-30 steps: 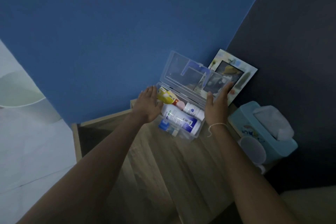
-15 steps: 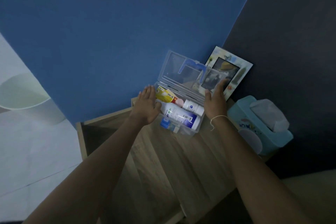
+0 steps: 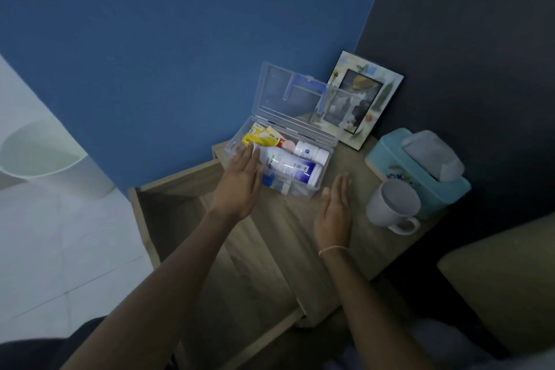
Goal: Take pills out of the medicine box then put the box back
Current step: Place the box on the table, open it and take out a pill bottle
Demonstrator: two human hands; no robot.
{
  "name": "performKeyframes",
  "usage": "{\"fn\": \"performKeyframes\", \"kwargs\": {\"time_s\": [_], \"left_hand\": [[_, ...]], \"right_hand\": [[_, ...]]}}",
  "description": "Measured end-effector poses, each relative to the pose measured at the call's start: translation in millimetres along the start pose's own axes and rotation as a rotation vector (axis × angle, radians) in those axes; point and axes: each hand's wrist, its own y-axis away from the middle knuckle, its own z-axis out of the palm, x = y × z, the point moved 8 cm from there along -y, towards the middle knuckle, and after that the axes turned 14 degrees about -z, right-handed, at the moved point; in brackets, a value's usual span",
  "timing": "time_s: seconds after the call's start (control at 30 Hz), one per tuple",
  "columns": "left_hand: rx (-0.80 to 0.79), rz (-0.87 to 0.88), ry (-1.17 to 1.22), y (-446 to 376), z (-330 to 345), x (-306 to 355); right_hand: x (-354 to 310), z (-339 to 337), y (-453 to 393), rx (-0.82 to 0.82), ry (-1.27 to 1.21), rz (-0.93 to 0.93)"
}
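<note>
- We have the clear plastic medicine box on the wooden table, at about 12 o'clock from our hands, its transparent lid swung up and leaning back toward the blue wall.
- We judge the step in hand to be the picking: the box is open and nothing has yet been lifted out.
- Inside we see a large white bottle with a blue label lying on its side, a smaller white pill bottle beyond it toward 1 o'clock, and a yellow packet at the 11 o'clock end.
- Our left hand has its grip spread flat, holding nothing; its fingertips lie over the box's left edge, at or just above the cap end of the large bottle. Whether they touch it we cannot tell.
- Our right hand also has its grip open, empty, hovering over the table just beside the box's near right corner, apart from it.
- Next, we think, one hand should close around a pill bottle and lift it clear while the other steadies the box.
- At 3 o'clock stand a grey mug and a turquoise tissue box; a picture frame leans behind the lid.
</note>
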Motion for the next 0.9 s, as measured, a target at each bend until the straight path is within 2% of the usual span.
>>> {"fn": "performKeyframes", "kwargs": {"time_s": [0.1, 0.23, 0.33, 0.6, 0.8, 0.9], "left_hand": [[0.021, 0.018, -0.008, 14, 5, 4], [0.038, 0.038, -0.061, 29, 11, 10], [0.049, 0.053, -0.075, 33, 12, 14], [0.072, 0.126, -0.012, -11, -1, 41], [-0.035, 0.117, -0.079, -72, 10, 67], [-0.141, 0.023, -0.161, -94, 23, 68]], "right_hand": [[5, 14, 26, -0.117, 0.064, -0.026], [13, 38, 40, -0.318, 0.308, -0.103], [25, 49, 48, -0.400, 0.411, -0.133], [26, 48, 50, -0.326, 0.444, -0.167], [29, 49, 50, -0.309, 0.441, -0.152], [29, 48, 50, -0.315, 0.453, -0.141]]}}
